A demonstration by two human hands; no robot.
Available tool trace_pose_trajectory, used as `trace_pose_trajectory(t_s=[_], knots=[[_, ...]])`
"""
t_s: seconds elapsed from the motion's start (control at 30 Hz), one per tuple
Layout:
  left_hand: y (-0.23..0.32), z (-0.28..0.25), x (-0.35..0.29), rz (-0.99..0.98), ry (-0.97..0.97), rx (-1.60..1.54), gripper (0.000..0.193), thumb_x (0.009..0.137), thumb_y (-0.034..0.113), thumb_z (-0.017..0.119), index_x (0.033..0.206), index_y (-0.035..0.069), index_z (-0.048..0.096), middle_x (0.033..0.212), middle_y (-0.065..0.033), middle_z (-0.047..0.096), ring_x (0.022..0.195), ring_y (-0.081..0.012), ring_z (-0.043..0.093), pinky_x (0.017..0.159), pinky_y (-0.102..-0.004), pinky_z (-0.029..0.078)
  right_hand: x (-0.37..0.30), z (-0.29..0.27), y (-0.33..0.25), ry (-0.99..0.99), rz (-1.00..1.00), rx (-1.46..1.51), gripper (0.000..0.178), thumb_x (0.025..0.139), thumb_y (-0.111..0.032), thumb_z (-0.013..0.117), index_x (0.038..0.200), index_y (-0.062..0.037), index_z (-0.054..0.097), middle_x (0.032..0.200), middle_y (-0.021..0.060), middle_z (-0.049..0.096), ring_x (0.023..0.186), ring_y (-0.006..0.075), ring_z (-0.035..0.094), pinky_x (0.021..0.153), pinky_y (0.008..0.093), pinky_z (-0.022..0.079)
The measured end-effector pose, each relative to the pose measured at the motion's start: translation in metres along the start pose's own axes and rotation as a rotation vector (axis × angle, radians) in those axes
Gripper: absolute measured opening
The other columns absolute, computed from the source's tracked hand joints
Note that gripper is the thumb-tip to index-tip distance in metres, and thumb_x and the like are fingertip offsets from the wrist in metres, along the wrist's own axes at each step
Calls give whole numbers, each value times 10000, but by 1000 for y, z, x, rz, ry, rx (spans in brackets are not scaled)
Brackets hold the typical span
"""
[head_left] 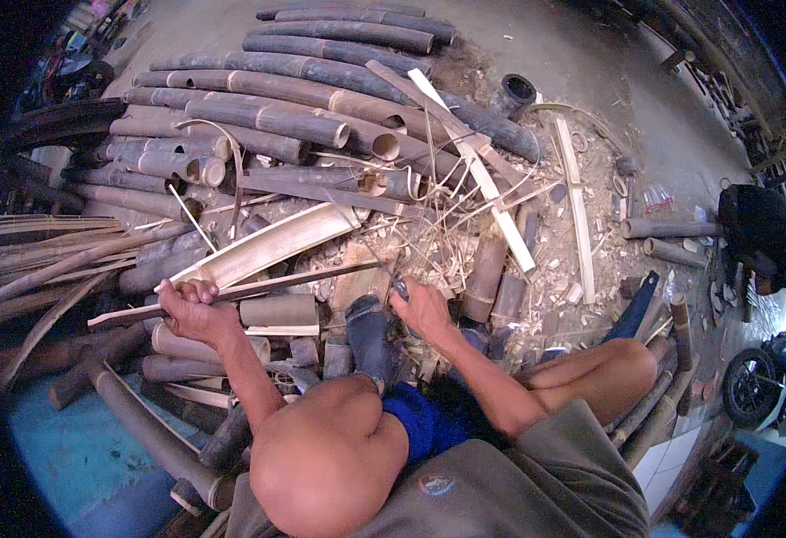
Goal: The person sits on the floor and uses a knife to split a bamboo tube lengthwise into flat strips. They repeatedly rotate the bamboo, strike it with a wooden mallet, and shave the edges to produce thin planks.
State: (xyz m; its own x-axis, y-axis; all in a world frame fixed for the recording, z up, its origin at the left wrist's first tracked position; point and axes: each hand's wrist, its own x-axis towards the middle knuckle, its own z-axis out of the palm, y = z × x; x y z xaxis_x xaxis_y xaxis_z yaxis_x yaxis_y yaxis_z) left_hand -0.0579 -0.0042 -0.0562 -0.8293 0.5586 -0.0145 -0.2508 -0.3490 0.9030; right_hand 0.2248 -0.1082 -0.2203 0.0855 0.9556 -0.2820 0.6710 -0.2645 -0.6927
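Observation:
My left hand is closed around a long bamboo strip, dark on its outer side. The strip slants up to the right, its far end over a pale wooden block. My right hand grips the handle of a knife, whose thin blade points up and to the left, close to the strip's far end. Just beyond the strip lies a split bamboo piece with its pale hollow side up. My foot in dark footwear rests between my hands, near the block.
Several dark bamboo poles lie in rows beyond the work spot. Pale split strips and wood shavings cover the floor to the right. A bundle of thin slats is at far left, and a motorbike wheel at far right.

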Motion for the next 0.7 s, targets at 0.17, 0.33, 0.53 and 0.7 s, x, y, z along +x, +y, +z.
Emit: trace_pose_trajectory(t_s=[0.17, 0.33, 0.53, 0.7], knots=[[2, 9, -8, 21, -15, -5, 400, 953, 250, 614, 624, 151, 409, 517, 30, 367, 429, -102, 365, 448, -272, 358, 1, 19, 26, 139, -31, -28, 356, 870, -325, 642, 971, 16, 639, 743, 280, 658, 757, 458, 676, 712, 559, 523], [-27, -10, 6, 69, -110, 90, 322, 996, 343, 560, 831, 67, 549, 683, -55, 526, 618, -191, 544, 604, -351, 496, -1, 30, 59, -41, 148, -20, 396, 849, -339, 623, 980, 34, 652, 857, 318, 661, 845, 461, 674, 768, 560, 511], [-94, -39, -11, -353, 109, 172, 405, 1023, 435, 512, 1076, 34, 526, 778, -91, 587, 650, -251, 592, 639, -432, 529, -11, -17, 34, 79, 268, 2, 408, 844, -379, 639, 979, 5, 665, 863, 300, 674, 861, 464, 669, 781, 534, 514], [-118, -99, 71, -344, 55, 267, 332, 980, 370, 580, 1078, 58, 524, 729, -46, 542, 551, -173, 531, 494, -354, 483, 6, -80, 59, 610, 135, -364, 348, 809, -342, 686, 944, -21, 690, 872, 219, 669, 833, 427, 651, 779, 526, 509]])
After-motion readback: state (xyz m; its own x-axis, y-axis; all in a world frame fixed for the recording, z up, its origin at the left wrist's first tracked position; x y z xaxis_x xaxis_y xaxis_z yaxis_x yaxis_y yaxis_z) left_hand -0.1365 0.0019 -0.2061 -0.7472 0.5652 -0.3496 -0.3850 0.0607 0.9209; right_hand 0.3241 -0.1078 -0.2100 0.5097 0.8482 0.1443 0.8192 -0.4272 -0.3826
